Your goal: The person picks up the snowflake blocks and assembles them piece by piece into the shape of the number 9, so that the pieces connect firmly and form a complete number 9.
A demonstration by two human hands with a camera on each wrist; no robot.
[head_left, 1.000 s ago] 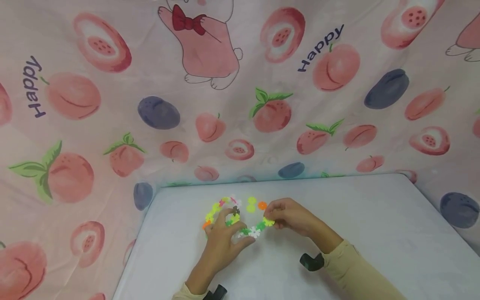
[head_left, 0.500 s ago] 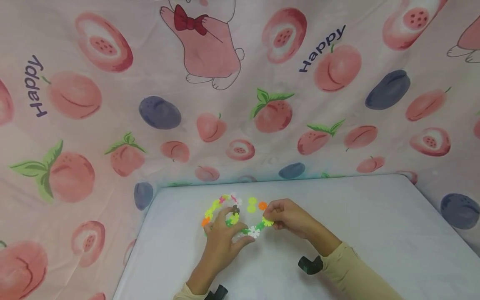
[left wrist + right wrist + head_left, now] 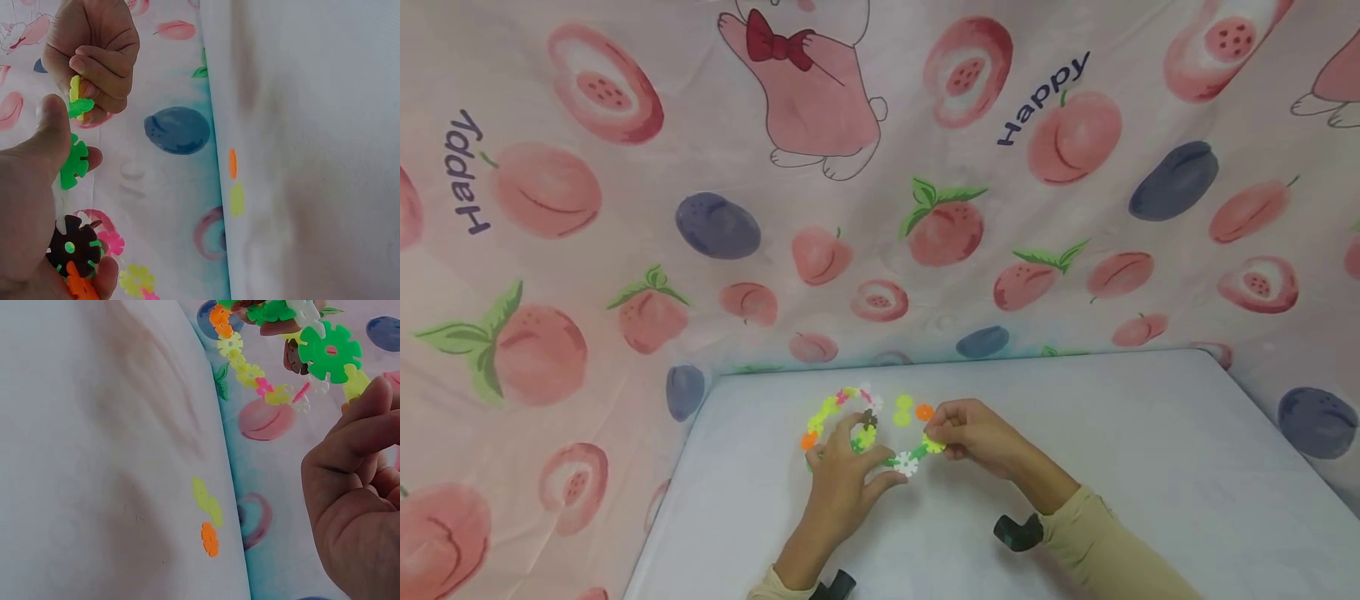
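Note:
A chain of interlocking plastic snowflake discs in several colours is held above the table, and its far part curves round to the left. My left hand (image 3: 842, 487) grips the chain, thumb and fingers spread along it. A dark brown disc (image 3: 74, 240) and a green disc (image 3: 75, 164) show by its fingers in the left wrist view. At the chain's right end, my right hand (image 3: 976, 437) pinches a yellow disc (image 3: 934, 444), which meets a green one. A white disc (image 3: 906, 464) faces up between the hands. My left hand hides part of the chain.
Two loose yellow discs (image 3: 902, 410) and an orange disc (image 3: 924, 412) lie on the white table (image 3: 1120, 433) behind the hands. A fruit-printed cloth (image 3: 880, 250) rises along the table's back and left sides.
The chain's left part has risen slightly and shifted left. My right hand has drifted a little left with the yellow disc still pinched. My left hand keeps its hold.

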